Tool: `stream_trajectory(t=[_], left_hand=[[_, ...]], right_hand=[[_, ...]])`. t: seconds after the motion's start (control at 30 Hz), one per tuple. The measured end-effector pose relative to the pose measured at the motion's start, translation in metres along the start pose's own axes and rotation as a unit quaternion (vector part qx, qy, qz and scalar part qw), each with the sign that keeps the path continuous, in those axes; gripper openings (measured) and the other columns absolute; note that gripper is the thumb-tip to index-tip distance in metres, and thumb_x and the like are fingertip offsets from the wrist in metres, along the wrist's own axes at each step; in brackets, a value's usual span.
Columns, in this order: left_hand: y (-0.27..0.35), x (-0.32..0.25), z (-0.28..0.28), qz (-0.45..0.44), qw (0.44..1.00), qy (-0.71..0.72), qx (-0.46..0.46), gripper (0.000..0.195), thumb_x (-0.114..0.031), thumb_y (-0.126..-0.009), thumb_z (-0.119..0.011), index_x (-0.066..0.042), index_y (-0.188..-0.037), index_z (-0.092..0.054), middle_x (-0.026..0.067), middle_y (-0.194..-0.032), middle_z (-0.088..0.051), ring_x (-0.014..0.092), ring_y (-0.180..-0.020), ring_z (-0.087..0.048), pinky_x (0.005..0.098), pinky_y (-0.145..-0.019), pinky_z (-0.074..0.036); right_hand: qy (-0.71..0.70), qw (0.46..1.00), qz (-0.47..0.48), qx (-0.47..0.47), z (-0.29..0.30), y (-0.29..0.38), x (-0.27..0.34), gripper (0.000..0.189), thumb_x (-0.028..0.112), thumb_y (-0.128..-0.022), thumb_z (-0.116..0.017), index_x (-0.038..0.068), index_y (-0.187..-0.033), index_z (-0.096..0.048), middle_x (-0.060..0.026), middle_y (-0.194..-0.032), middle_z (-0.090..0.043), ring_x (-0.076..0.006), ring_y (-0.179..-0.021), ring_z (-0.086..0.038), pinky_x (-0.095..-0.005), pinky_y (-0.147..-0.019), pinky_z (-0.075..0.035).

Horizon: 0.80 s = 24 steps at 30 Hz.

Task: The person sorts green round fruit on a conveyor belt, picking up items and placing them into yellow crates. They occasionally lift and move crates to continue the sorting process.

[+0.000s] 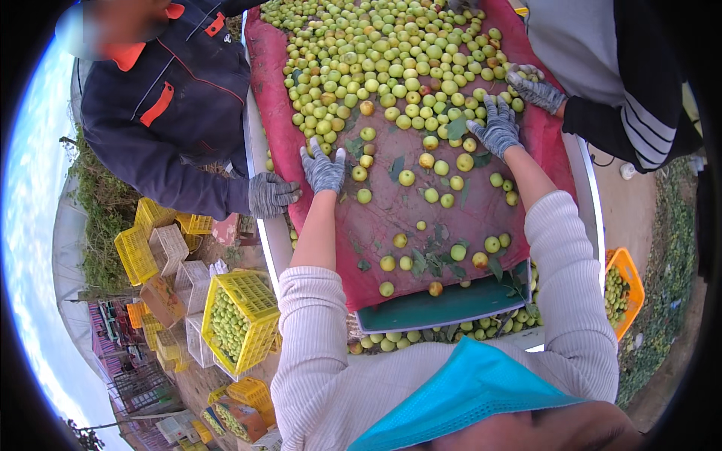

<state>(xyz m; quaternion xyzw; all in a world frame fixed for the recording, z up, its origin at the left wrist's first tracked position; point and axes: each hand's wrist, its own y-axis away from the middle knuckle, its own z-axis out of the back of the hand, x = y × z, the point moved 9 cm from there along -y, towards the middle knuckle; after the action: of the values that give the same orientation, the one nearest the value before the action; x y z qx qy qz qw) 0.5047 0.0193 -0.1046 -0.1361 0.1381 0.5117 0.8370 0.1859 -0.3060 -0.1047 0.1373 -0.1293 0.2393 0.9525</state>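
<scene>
My left hand (324, 169), in a grey knit glove, rests with fingers apart on the red cloth (272, 101) near its left side. Its fingertips reach the lower edge of a large spread of small round green fruits (389, 62). On the right, my right hand (499, 128), gloved alike, lies spread palm down against fruits by the cloth's right side. Neither hand grips anything visible, though their palms are hidden. Between my forearms, loose fruits (441, 167) and green leaves (434, 262) are scattered over the cloth's dirty, purplish middle.
A co-worker's gloved hand (273, 195) touches the cloth's left edge; another person's gloved hand (536, 90) is among fruits at right. A green tray (440, 307) sits below the cloth's near end. Yellow crates (242, 321) stand on the left ground, an orange crate (626, 290) at right.
</scene>
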Motion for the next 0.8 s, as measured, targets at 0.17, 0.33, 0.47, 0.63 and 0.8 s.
stream_trajectory(t=[0.17,0.33,0.47,0.63,0.8], left_hand=[[-0.001,-0.07,-0.028,-0.159,0.983,-0.096,0.011,0.07,-0.047,-0.091,-0.06,-0.015,-0.15,-0.039,0.0186,-0.149,-0.042,0.039,-0.133,-0.043,0.0487,-0.111,-0.035],[0.069,-0.143,-0.058,-0.308,0.947,-0.058,0.068,0.052,-0.035,-0.092,-0.055,-0.014,-0.14,-0.052,0.0127,-0.144,-0.047,0.036,-0.126,-0.048,0.048,-0.106,-0.039],[0.131,-0.135,-0.05,-0.295,0.947,-0.052,0.114,0.052,-0.033,-0.092,-0.056,-0.014,-0.14,-0.052,0.0129,-0.143,-0.046,0.035,-0.124,-0.05,0.0466,-0.103,-0.041],[0.22,-0.114,-0.03,-0.265,0.938,0.097,0.2,0.052,-0.026,-0.095,-0.056,-0.013,-0.144,-0.046,0.02,-0.138,-0.044,0.04,-0.118,-0.054,0.0476,-0.099,-0.048],[0.294,-0.098,-0.045,-0.224,0.896,0.064,0.378,0.053,-0.026,-0.097,-0.053,-0.018,-0.148,-0.039,0.0196,-0.13,-0.05,0.038,-0.107,-0.062,0.0483,-0.09,-0.052]], right_hand=[[0.102,0.987,0.12,-0.037,-0.02,0.015,0.075,0.073,0.057,-0.09,-0.056,0.031,-0.154,-0.031,-0.0057,-0.162,-0.02,-0.039,-0.147,-0.02,-0.0597,-0.119,-0.013],[0.095,0.945,0.31,-0.041,-0.048,0.094,0.127,0.063,0.043,-0.085,-0.064,0.023,-0.143,-0.051,-0.0043,-0.148,-0.044,-0.029,-0.133,-0.041,-0.0476,-0.114,-0.027],[0.029,0.949,0.315,0.004,-0.053,0.144,0.116,0.049,0.034,-0.085,-0.066,0.018,-0.131,-0.06,-0.0126,-0.136,-0.051,-0.0312,-0.126,-0.047,-0.0458,-0.109,-0.034],[0.007,0.947,0.302,0.106,-0.072,0.219,0.085,0.034,0.03,-0.088,-0.063,0.012,-0.117,-0.064,-0.0152,-0.121,-0.057,-0.0345,-0.112,-0.06,-0.0472,-0.093,-0.048],[-0.034,0.927,0.298,0.225,-0.094,0.29,0.051,0.031,0.03,-0.096,-0.054,0.009,-0.118,-0.058,-0.02,-0.114,-0.062,-0.0369,-0.097,-0.066,-0.048,-0.084,-0.052]])
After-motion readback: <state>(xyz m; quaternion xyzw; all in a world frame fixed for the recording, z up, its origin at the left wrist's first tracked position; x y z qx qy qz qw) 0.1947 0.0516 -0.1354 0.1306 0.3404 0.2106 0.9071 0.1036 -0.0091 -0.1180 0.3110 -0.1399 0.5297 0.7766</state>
